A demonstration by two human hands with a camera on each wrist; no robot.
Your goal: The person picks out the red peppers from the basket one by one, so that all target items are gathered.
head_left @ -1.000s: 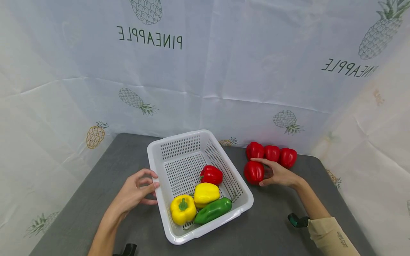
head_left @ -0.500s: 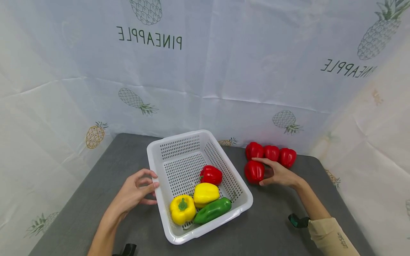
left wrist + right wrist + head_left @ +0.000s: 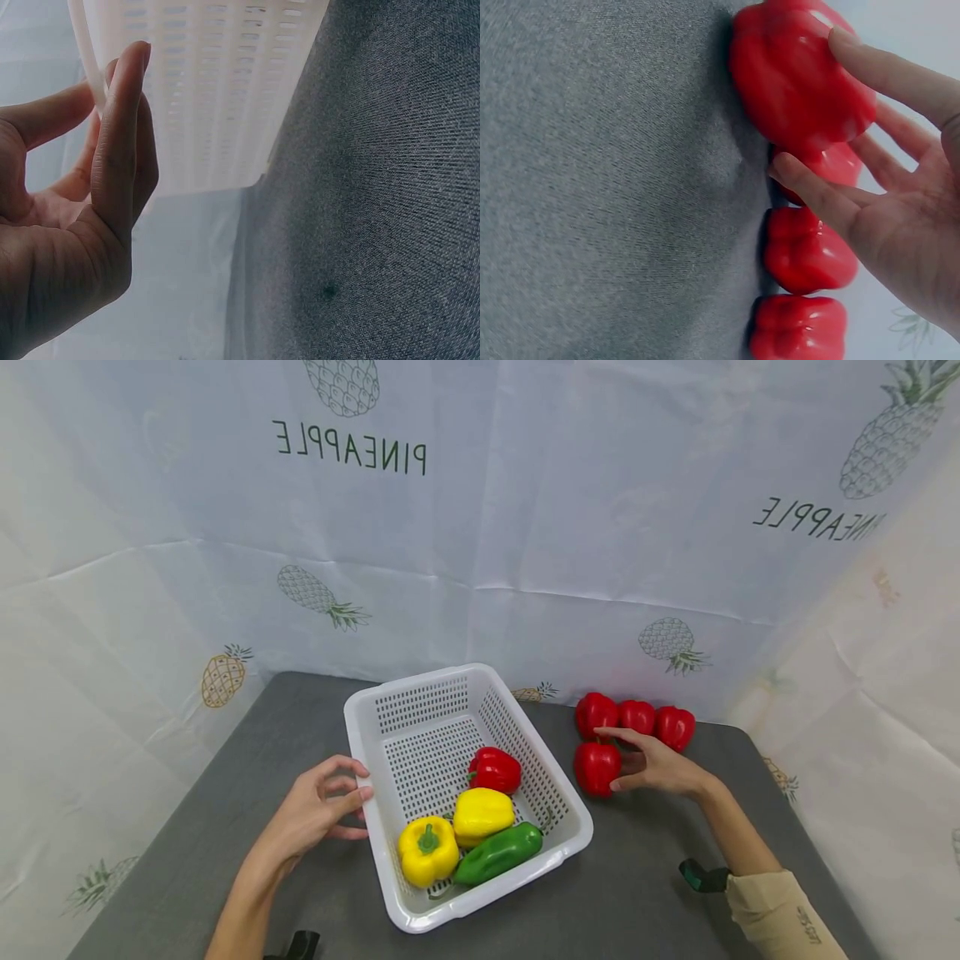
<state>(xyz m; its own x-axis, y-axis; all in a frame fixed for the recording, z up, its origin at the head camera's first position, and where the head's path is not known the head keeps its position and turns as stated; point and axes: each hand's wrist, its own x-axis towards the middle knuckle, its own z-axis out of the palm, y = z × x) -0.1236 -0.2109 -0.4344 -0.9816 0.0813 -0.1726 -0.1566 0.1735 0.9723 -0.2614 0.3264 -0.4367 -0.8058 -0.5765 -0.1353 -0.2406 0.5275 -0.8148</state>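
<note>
In the head view my left hand [image 3: 318, 806] pinches the left rim of a white plastic basket [image 3: 362, 718]. From the left wrist, the thumb shows at the rim and the fingers against the outer perforated wall. My right hand [image 3: 660, 764] holds a red bell pepper [image 3: 597, 769] on the table, right of the basket. Its thumb lies on the near side, the other fingers reach over the far side. In the right wrist view that red bell pepper [image 3: 799, 75] sits between thumb and fingers, partly hiding another pepper behind it.
Three more red bell peppers [image 3: 637, 717] stand in a row at the back edge of the grey table [image 3: 315, 718]. Inside the basket lie a red bell pepper [image 3: 495, 771], two yellow bell peppers [image 3: 483, 817] and a long green pepper [image 3: 498, 854]. A pineapple-print curtain [image 3: 480, 527] hangs behind.
The red bell pepper at my right hand has turned and shifted slightly right, its top now tilted upward. My right fingers moved a little with it. Left hand and basket have not moved.
</note>
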